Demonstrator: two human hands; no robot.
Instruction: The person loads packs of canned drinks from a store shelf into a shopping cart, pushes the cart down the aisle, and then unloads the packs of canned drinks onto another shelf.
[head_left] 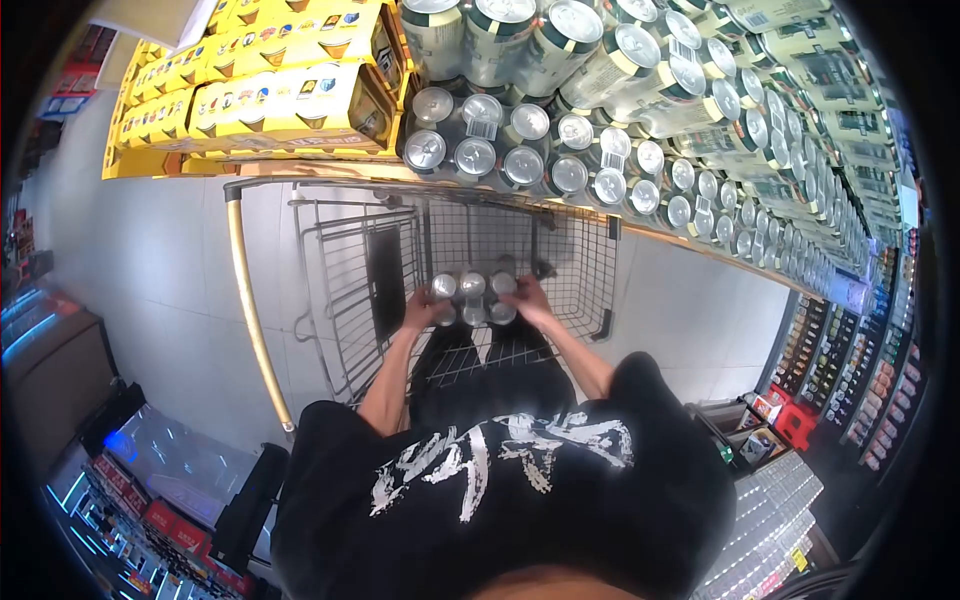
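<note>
A six-pack of cans (473, 298) with silver tops is held level between both hands, over the wire shopping cart (565, 262). My left hand (422, 309) grips the pack's left end, its fingers wrapped round the outer cans. On the opposite end, my right hand (526, 299) is closed round the cans at the right. The undersides of the cans are hidden, so I cannot tell whether they touch the cart's wires.
Stacked packs of cans (570, 130) fill a long display ahead and to the right. Yellow cartons (280, 105) stand at its left end. A yellowish bar (250, 300) runs along the left of the cart. Stocked shelves (860, 350) are at far right.
</note>
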